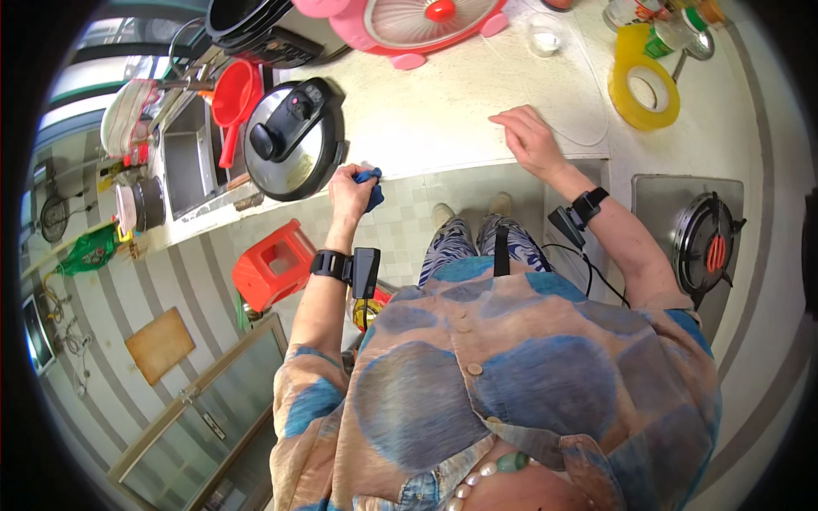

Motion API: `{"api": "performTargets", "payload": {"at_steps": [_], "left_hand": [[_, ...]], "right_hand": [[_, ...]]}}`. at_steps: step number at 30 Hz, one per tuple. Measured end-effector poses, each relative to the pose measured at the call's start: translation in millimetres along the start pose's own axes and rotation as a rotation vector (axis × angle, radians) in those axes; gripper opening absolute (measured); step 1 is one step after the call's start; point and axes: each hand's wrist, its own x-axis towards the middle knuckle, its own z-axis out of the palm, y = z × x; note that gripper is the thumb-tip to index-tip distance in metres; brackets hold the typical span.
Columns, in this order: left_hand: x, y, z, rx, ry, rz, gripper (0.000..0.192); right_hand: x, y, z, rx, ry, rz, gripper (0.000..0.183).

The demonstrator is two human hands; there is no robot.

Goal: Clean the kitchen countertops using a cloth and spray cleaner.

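Observation:
My left hand (pixel 348 195) grips a crumpled dark blue cloth (pixel 375 197) at the counter's front edge, just beside a pressure cooker lid (pixel 291 140). That lid has a metal top, a black rim and a black handle, and sits between the sink and the bare stretch of white countertop (pixel 422 115). Over the right part of this countertop is my right hand (pixel 530 142), holding nothing, its fingers loosely bent and pointing left. Whether its fingertips touch the surface I cannot tell.
Left of the lid are a red plastic dipper (pixel 236 96) and a steel sink (pixel 188 153). A black cooker (pixel 255 32) and pink fan (pixel 422 22) stand behind. Yellow tape (pixel 617 89), a clear cup (pixel 544 38) and a gas burner (pixel 703 243) lie right. A red stool (pixel 271 265) stands below.

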Motion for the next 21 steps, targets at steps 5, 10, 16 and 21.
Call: {"api": "performTargets", "payload": {"at_steps": [5, 10, 16, 21], "left_hand": [[-20, 90, 69, -0.167, -0.090, 0.263, 0.012], [-23, 142, 92, -0.159, -0.182, 0.436, 0.008], [10, 55, 38, 0.006, -0.254, 0.229, 0.016], [-6, 115, 75, 0.064, -0.249, 0.380, 0.016]], "right_hand": [[-28, 0, -58, -0.084, 0.271, 0.146, 0.022], [-73, 17, -95, -0.206, 0.334, 0.297, 0.021], [-125, 35, -111, -0.394, 0.398, 0.503, 0.020], [-133, 39, -105, -0.384, 0.436, 0.534, 0.023]]}}
